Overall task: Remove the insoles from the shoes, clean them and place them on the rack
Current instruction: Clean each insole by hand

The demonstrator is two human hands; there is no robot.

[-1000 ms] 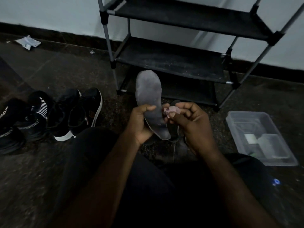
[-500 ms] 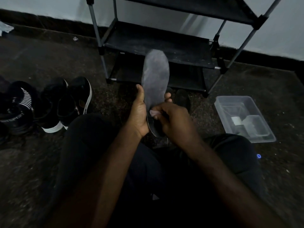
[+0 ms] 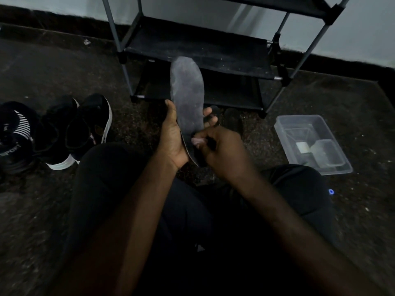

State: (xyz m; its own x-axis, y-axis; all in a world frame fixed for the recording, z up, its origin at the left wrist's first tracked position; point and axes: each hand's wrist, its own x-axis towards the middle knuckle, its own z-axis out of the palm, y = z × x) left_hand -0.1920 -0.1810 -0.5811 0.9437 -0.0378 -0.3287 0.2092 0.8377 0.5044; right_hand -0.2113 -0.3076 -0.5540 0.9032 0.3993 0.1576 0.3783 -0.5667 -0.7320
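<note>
A grey insole stands nearly upright in front of me, toe end up. My left hand grips its lower half from the left, thumb along the edge and fingertips showing behind it. My right hand pinches a small pale wipe and presses it against the insole's heel part. The black shoe rack stands just behind the insole, its shelves bare. Two black shoes with white soles sit on the floor at left, and a pair of dark shoes lies behind my hands.
A clear plastic tub with small items inside sits on the floor at right. A striped black shoe lies at the far left edge. My dark-trousered knees fill the foreground. The floor is dark and speckled, and a pale wall runs behind the rack.
The insole was raised more upright. My right hand brought the wipe down from beside the insole onto its lower part. The camera view shifted lower and rightward.
</note>
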